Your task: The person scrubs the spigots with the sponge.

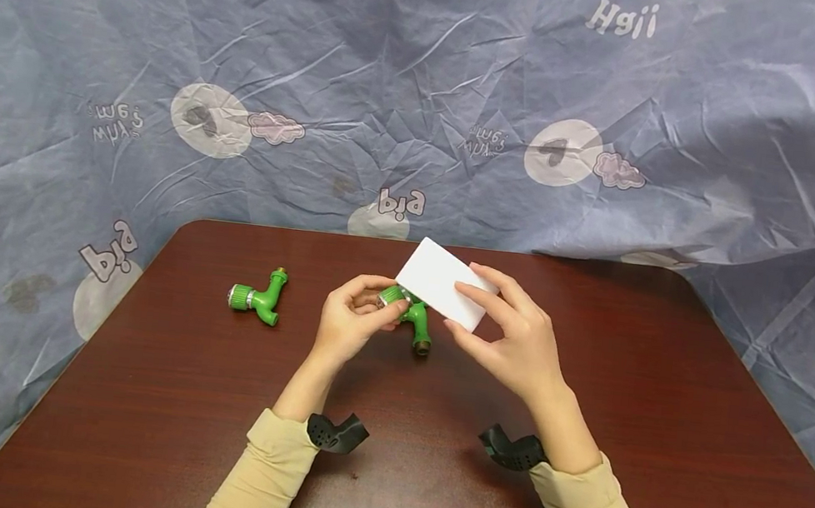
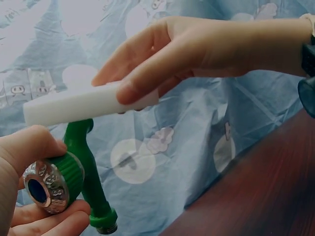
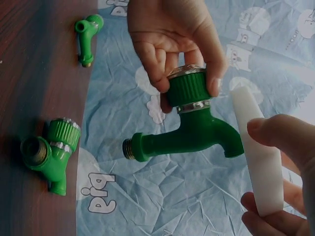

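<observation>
My left hand (image 1: 351,315) pinches the ribbed knob of a green tap (image 3: 184,132) between thumb and fingers, holding it above the table. The knob's silvery end faces the left wrist view, and the threaded brass inlet points back toward me in the head view. In my right hand (image 1: 520,325) is a flat white sponge (image 1: 438,278), gripped by its edges between thumb and fingers. The sponge (image 3: 258,152) lies against the tap's spout, seemingly touching it. In the head view it covers part of the tap.
A second green tap (image 1: 262,298) lies on the brown table (image 1: 169,428) at the left. A third green tap (image 3: 54,152) shows on the table in the right wrist view; the head view hides it. A patterned blue-grey cloth (image 1: 424,105) hangs behind the table.
</observation>
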Available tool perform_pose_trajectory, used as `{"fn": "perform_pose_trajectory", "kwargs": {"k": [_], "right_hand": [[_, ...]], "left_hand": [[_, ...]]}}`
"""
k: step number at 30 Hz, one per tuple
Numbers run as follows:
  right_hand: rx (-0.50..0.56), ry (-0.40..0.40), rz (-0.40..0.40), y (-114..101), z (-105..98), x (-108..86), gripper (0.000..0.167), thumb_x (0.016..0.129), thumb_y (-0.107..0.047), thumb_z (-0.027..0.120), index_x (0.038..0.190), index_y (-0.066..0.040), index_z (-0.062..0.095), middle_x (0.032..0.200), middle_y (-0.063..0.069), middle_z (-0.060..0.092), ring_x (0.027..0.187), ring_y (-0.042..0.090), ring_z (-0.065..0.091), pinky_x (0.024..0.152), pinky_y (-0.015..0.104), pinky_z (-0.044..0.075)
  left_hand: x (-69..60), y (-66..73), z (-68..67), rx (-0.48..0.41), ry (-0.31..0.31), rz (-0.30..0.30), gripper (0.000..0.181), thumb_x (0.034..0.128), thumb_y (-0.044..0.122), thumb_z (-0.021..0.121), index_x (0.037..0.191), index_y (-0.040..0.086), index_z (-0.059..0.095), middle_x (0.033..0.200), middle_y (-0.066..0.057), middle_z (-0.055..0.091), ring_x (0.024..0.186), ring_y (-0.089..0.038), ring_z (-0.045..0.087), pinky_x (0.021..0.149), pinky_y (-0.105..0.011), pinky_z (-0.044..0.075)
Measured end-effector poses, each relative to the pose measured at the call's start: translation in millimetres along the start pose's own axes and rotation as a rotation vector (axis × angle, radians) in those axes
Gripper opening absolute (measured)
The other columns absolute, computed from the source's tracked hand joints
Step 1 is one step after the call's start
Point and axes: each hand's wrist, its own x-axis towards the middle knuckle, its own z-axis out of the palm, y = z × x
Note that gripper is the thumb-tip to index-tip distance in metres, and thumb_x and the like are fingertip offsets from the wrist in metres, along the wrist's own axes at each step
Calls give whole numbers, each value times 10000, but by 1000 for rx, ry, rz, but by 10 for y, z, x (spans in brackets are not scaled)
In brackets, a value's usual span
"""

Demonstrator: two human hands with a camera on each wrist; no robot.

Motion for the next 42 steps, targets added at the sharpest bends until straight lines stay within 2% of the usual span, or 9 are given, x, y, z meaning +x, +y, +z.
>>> {"fn": "perform_pose_trajectory", "kwargs": {"k": [3,6,10,17,23,32,34,39,42], "right_hand": [[-43,32,13,8,6,-5,405,662,-130,808,1054,-95,712,1193,95,608,1002,249,615,694,388,507],[-75,80,30,9,9,-2,407,657,-120,811,1050,-82,715,1187,92,614,1003,246,618,665,394,504],[-75,98,47,7,14,-1,412,652,-124,819,1049,-75,716,1184,90,617,1002,241,620,666,387,501],[16,-7,32,-41,53,-18,409,670,-155,812,1062,-96,711,1203,92,600,1028,243,603,752,362,500],[21,-82,-22,-92,115,-29,390,719,-206,789,1086,-109,702,1216,99,590,1027,254,599,734,401,518],[-56,51,35,-31,56,-23,377,674,-148,793,1036,-75,720,1169,108,619,1009,256,614,718,408,513],[-33,34,29,-39,53,-22,384,674,-145,794,1043,-75,717,1178,106,614,1014,252,611,723,403,510],[33,-90,-9,-79,70,-21,392,716,-191,782,1086,-93,703,1220,104,590,1044,248,592,751,396,513],[17,-100,-3,-65,74,-23,386,718,-190,780,1084,-91,704,1214,107,593,1037,250,596,737,392,516]], "left_hand": [[5,-32,-1,-45,16,-10,348,759,-109,703,1091,-138,600,839,-105,670,649,-205,661,601,-379,570],[3,-40,1,-76,29,-36,381,735,-134,700,1103,-143,601,865,-90,663,652,-160,657,603,-328,569],[-8,-30,4,-36,34,-63,422,706,-138,696,1119,-88,626,899,-64,649,640,-113,640,597,-242,539],[-23,-19,12,-21,17,-61,447,691,-170,680,1127,-97,605,790,-30,657,642,-86,630,584,-204,515],[-22,-20,-1,-37,11,-10,428,692,-181,670,1110,-122,594,873,-29,647,667,-91,640,596,-215,528],[-6,-6,-4,8,26,-15,459,685,-143,699,1131,-74,617,925,-78,632,656,-103,627,580,-210,517],[-8,-5,-4,8,26,-17,453,686,-148,698,1124,-68,620,920,-75,629,654,-104,627,578,-211,516],[-19,7,-8,-8,9,-8,425,698,-161,689,1109,-86,611,909,-63,639,652,-109,637,588,-227,527],[-19,8,-11,2,-3,-7,419,714,-133,712,1117,-66,619,946,-73,638,655,-113,638,594,-223,523]]}}
